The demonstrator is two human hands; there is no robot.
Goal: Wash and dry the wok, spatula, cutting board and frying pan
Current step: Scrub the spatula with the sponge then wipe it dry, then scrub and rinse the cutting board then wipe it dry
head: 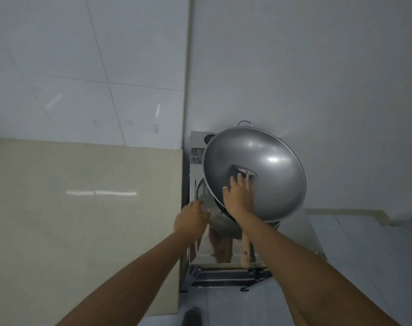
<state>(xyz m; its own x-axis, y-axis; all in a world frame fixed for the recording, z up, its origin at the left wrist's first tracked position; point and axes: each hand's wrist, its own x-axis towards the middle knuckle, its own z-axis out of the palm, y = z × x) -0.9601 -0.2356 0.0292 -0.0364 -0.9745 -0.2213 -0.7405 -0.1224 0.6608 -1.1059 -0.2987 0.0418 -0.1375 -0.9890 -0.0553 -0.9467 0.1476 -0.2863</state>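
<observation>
The wok (270, 161) is standing tilted on its edge on a steel table (310, 234) in the corner of the tiled walls, its hollow facing the camera and 1 small loop handle (245, 123) at its far rim. The right hand (239, 196) is reaching into the wok's near half; its grip is released, with fingers stretched out and pressing a dark pad (233, 175) flat against the metal. A small metal piece (249, 172) is showing just beside that pad; what it is cannot be told.

Just left of the wok and partly under it, a round steel vessel (203, 196) with a dark rim is sitting. The left hand (192, 218) is grasping that rim, fingers curling over it.

A wooden handle (245, 250) is sticking out from below the wok's near edge, pointing toward the person. A beige panel (82, 208) is lying well left of the wok. A dark shoe (192, 316) is showing on the floor, well below the wok.
</observation>
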